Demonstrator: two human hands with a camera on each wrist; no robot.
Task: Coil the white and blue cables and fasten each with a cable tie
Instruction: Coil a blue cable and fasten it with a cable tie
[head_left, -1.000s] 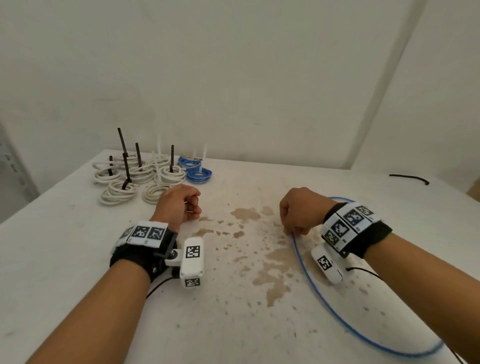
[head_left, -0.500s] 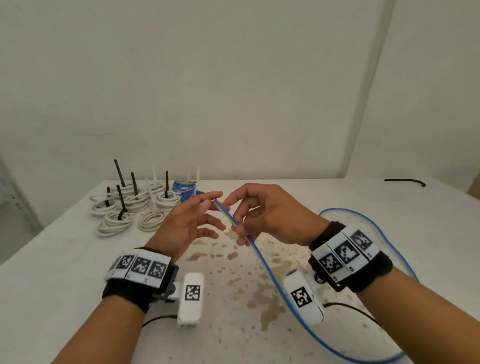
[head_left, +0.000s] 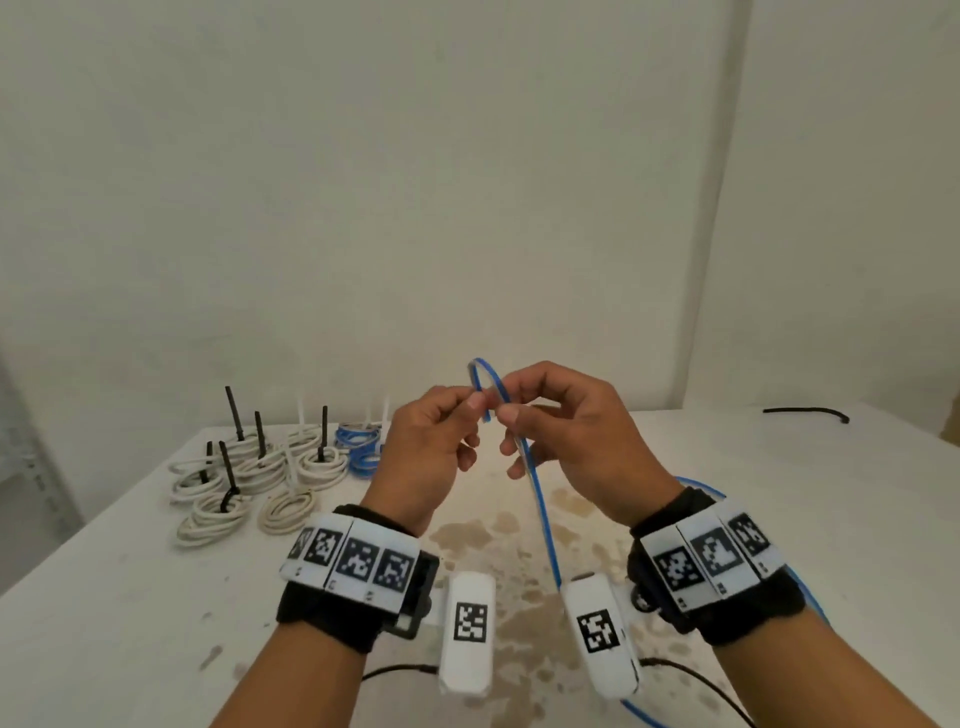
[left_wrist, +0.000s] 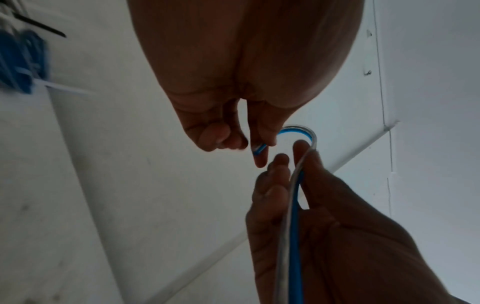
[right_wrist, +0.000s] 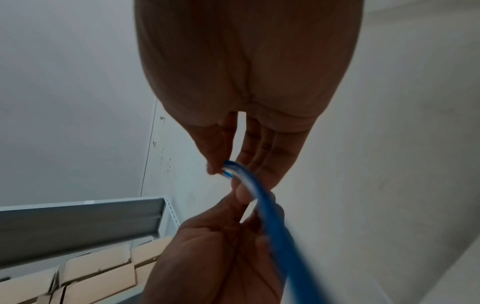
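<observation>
Head view shows both hands raised above the white table (head_left: 779, 519), meeting over its middle. The left hand (head_left: 431, 457) pinches the free end of the blue cable (head_left: 540, 514) between thumb and forefinger, and the right hand (head_left: 576, 441) pinches the same cable just beside it, so a small arch of cable stands up between the two grips. From the right hand the cable drops toward the near edge of the table, passing between the two wrist cameras, and loops round to the right behind the right wrist. At the far left of the table lie coiled white cables (head_left: 244, 483) with black cable ties (head_left: 234, 415) sticking up, and just right of them coiled blue cables (head_left: 358, 452). A loose black cable tie (head_left: 805, 413) lies at the far right.
</observation>
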